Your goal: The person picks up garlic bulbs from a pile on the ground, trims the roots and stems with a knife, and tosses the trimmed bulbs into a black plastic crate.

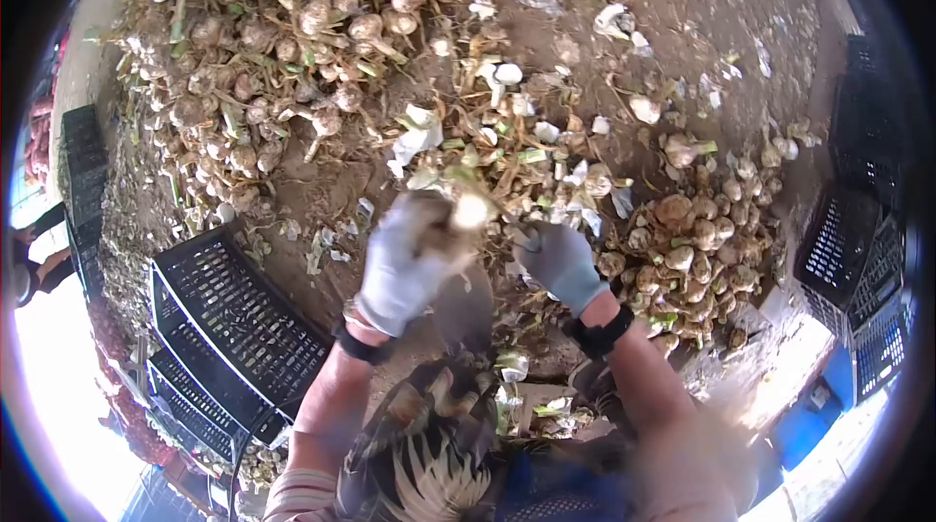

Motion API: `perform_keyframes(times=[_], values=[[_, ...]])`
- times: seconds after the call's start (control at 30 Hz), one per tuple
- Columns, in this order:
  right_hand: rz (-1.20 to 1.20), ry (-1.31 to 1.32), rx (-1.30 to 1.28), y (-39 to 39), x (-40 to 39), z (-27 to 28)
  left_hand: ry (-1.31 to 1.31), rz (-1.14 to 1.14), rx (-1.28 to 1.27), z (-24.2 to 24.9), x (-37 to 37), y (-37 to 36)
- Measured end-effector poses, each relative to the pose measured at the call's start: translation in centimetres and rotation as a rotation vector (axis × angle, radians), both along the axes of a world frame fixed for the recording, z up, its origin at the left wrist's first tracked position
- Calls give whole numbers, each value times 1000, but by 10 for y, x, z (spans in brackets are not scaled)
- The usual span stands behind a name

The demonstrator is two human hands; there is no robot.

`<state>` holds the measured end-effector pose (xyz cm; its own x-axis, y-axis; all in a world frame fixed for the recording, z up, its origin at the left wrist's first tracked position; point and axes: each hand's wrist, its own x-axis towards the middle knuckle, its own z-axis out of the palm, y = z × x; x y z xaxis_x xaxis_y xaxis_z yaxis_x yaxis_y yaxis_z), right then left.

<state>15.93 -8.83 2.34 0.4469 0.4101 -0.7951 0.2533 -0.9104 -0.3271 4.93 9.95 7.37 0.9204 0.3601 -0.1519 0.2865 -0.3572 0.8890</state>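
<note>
My left hand [405, 264], in a pale glove, is closed around a brownish garlic bulb, blurred by motion, with a bright spot at its right side. My right hand [558, 264], also gloved, is just to the right with its fingers curled together; a small dark thing at its fingertips is too blurred to name. Beneath both hands lie garlic trimmings [531, 156], pieces of stalk and white skins. A heap of garlic with stalks [292, 44] fills the upper left. Trimmed bulbs [697, 249] are piled to the right of my right hand.
Black slotted crates [239, 317] stand at the lower left, near my left forearm. More dark crates [834, 239] are at the right edge, with a blue container [814, 415] below them. Another person's arm [51, 267] shows at the far left.
</note>
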Motion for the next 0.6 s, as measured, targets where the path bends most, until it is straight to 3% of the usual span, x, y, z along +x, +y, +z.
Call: perform_keyframes(times=[0.07,0.1,0.13,0.17,0.2,0.23,0.27,0.3,0.33,0.37,0.4,0.43,0.47,0.5,0.53,0.6], values=[[-851,108,1129,-39,-72,-71,-313,-345,-11,58,46,-32],[-843,122,1132,-31,-71,-68,-357,-332,-144,68,62,-46],[-837,212,939,-27,-70,-63,-406,-325,-285,72,71,-53],[-823,291,745,-25,-66,-55,-371,-294,-119,53,65,-36],[-805,362,557,-21,-57,-43,-181,-61,-141,50,64,-17],[-723,272,531,-18,-43,-25,-180,374,-494,12,61,3],[-828,350,513,-12,-26,-5,-172,521,-337,-17,54,37],[-847,316,530,-13,-16,-2,216,673,38,-30,53,75],[-866,283,542,-14,-7,-3,246,868,106,-51,51,95],[-934,300,547,-12,-2,-5,233,762,481,-120,24,133],[-991,379,619,-9,1,-9,237,704,891,-124,29,146],[-1021,413,647,-3,2,-8,238,710,892,-125,24,150],[-1053,444,680,6,2,-5,375,682,424,-122,18,154],[-1053,444,680,12,1,-5,499,624,-46,-84,28,138],[-916,369,725,18,1,-7,593,610,-73,-64,34,119],[-784,284,764,36,0,-7,413,465,-299,-70,15,93]])
